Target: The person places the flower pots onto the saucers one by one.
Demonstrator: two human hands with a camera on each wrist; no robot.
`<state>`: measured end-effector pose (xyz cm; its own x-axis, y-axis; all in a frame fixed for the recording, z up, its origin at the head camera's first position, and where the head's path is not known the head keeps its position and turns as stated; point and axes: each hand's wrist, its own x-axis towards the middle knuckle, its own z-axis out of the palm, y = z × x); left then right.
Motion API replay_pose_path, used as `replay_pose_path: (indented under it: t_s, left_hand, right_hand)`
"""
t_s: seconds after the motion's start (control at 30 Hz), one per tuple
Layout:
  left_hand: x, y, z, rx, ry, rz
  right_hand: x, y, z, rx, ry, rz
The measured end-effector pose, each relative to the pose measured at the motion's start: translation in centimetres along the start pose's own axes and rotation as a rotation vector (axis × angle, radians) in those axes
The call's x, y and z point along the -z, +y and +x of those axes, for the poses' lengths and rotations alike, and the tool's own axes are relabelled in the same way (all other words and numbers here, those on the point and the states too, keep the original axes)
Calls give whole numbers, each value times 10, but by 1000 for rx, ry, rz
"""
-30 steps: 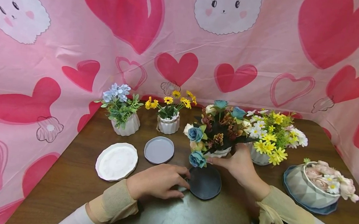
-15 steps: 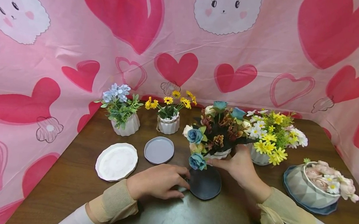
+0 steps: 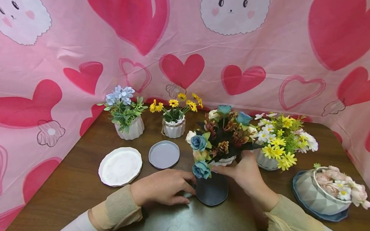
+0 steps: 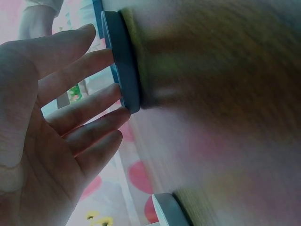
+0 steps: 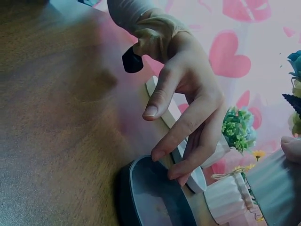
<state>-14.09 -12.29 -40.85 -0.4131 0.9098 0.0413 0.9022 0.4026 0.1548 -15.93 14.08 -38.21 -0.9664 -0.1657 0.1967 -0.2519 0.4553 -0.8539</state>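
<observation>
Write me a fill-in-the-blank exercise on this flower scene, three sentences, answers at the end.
1. The right hand grips the pot of blue roses above a dark ____ coaster.
2. The left hand touches that coaster's ____ edge, as seen in the head view.
3. Between the white coaster and the dark one lies a round ____ coaster.

Missing words: blue; left; grey

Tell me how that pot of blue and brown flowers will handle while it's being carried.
The flower pot probably tips easily: its bouquet spreads far wider than the small white base that the right hand holds. It looks light, since one hand lifts it. The glazed-looking base may be slippery.
</observation>
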Motion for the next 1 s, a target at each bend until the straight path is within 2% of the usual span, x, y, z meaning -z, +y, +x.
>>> replay_pose_path:
  t_s: [0.33,0.67,1.0]
  left_hand:
    - [1,1,0,34,-38,-33]
    - [2,0,0,12,-16,-25]
    - [2,1,1,33,-40,-27]
  right_hand:
    - [-1,0,-6,19,-6,14]
    - [-2,1,-8,41,1,7]
    - [-5,3,-8,65,11,15]
